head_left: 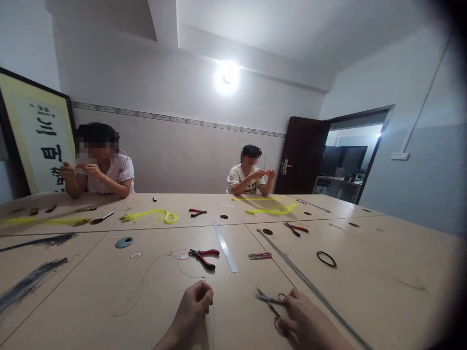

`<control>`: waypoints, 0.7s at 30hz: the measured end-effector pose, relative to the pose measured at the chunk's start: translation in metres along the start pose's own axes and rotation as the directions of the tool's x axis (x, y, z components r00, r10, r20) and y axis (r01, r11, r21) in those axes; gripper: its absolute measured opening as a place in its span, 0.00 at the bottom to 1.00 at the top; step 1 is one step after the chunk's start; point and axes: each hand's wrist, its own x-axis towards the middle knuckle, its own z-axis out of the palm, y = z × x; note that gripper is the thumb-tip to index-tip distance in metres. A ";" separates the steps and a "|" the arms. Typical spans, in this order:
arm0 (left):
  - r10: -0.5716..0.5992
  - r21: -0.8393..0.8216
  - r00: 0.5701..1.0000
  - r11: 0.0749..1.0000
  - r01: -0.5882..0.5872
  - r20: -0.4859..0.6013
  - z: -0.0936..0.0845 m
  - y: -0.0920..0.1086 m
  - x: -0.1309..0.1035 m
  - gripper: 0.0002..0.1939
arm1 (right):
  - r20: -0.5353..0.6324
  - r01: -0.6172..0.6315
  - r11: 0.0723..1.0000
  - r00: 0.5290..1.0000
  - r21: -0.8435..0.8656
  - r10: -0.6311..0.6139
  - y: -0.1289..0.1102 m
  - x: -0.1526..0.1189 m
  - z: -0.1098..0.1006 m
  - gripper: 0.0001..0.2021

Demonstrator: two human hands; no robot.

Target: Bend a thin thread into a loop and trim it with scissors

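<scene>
My left hand (197, 304) is closed in a pinch on a thin line (213, 321) that hangs below the fingers. Just above the fingertips, a small hook-like end of line (204, 278) shows on the table. My right hand (302, 316) grips the scissors (272, 302) by their two finger loops. The blades point left, slightly apart, low over or on the tabletop; I cannot tell which. Ahead of my left hand lie red-and-black pliers (204, 257), with a small red-edged label (184, 256) beside them.
A steel ruler (224, 247), pink thread snips (260, 255) and a black ring (326, 259) lie ahead. Long grey strands (314, 287) run along the right, dark bundles (32, 282) at left. Across the table (146, 311) two people (105, 163) handle small things near yellow strands (149, 215).
</scene>
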 end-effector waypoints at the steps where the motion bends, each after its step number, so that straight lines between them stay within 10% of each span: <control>1: 0.000 0.000 1.000 1.000 0.000 0.001 0.000 -0.001 0.000 0.10 | 0.024 -0.018 1.000 1.000 -0.014 0.018 -0.001 0.002 -0.003 0.08; 12: 0.005 0.003 1.000 1.000 -0.005 -0.006 0.001 0.002 -0.001 0.10 | 0.193 -0.125 0.986 0.970 -0.114 0.146 -0.016 0.013 -0.024 0.10; 21: 0.015 -0.011 1.000 1.000 -0.015 0.006 0.001 0.000 0.001 0.10 | 0.004 0.026 0.994 1.000 0.104 -0.027 -0.050 0.008 -0.033 0.09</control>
